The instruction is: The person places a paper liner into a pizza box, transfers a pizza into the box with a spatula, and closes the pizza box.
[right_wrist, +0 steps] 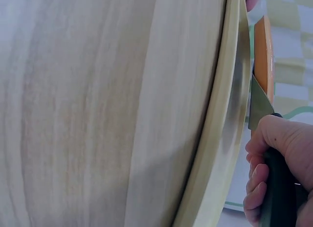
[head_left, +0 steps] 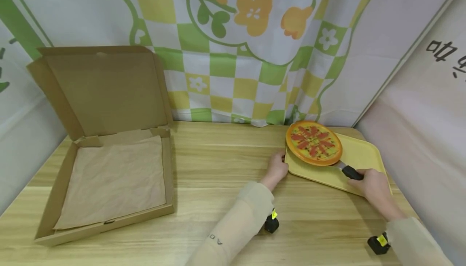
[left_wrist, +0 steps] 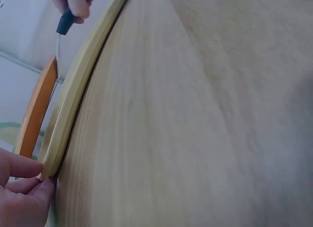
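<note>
At two o'clock on the wood-grained table, a round orange-crusted pizza atop a black-handled metal server.
Right hand grips it; left hand pinches the yellow rectangular tray, likely steadying it.

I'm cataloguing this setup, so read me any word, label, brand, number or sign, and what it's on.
Nothing reads with certainty.
Dark letters on the left sleeve: too small.
Black characters on the right-hand cloth: unclear, partly cut off.
Dark marks on the left-hand cloth: cut off, unreadable.
Yellow stickers near both wrists: too small.
</note>
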Motion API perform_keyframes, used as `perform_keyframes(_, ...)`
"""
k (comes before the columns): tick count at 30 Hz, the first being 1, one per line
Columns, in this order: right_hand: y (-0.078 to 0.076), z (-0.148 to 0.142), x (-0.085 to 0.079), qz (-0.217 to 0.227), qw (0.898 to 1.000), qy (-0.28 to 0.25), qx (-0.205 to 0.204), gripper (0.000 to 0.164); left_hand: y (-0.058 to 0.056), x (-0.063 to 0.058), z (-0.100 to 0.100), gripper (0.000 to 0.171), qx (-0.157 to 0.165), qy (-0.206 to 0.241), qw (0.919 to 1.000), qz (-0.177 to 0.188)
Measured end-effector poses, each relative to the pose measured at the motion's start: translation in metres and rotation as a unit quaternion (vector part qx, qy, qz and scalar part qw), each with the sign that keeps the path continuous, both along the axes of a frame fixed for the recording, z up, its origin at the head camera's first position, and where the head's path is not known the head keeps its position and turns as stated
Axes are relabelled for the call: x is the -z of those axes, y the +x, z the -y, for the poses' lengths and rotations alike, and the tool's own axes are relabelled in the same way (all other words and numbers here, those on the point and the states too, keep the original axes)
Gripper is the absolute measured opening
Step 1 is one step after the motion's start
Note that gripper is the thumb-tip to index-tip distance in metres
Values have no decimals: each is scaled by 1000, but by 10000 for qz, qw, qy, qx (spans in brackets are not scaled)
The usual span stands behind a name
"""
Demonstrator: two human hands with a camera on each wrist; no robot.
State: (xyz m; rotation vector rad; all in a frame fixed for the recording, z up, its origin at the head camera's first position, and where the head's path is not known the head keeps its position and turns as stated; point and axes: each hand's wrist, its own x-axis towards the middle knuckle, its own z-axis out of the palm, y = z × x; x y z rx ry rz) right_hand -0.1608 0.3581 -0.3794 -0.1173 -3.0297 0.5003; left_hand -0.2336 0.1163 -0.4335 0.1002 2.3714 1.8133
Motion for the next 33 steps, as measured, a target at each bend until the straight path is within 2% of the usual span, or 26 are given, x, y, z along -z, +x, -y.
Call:
perform_keyframes(1,1,1,-1,-49,10000,17,-41,48,-7,13,-2,49,47,11,9997,-245)
perform_keyframes(4,4,3,-4,-143,9998,27,-155,47,-12,22,1,43,284,-242,9983,-442)
perform_keyframes(7,7,6,-7,-253,9993,33,-291,45,-9,13,10,35,600,-647,9950,-472)
perform_keyframes(8,7,7,-8,-277,9991,38,-325,44,-2,-1,15,32,748,-889,9927,-327)
perform_keyframes(9,8,8,-9,-298,9989,53,-359,44,0,-5,19,30,874,-1104,9893,-392)
perform_keyframes(11,9,11,-11,-305,9987,66,-411,44,6,-15,29,24,1163,-1598,9784,-613)
perform_keyframes(14,10,14,-13,-339,9983,136,-451,43,10,-23,43,18,1581,-2231,9563,-1038)
perform_keyframes(17,10,19,-16,-364,9979,153,-509,42,13,-29,57,18,1936,-2625,9368,-1267)
perform_keyframes(20,10,23,-19,-394,9974,117,-586,41,14,-34,70,19,2215,-2902,9208,-1373)
perform_keyframes(24,11,28,-22,-452,9968,110,-656,40,17,-44,87,24,2482,-3261,9018,-1373)
perform_keyframes(27,11,32,-23,-504,9960,144,-721,40,19,-52,99,31,2629,-3431,8921,-1316)
perform_keyframes(33,11,42,-24,-650,9936,132,-910,38,24,-62,122,36,2860,-3797,8669,-1500)
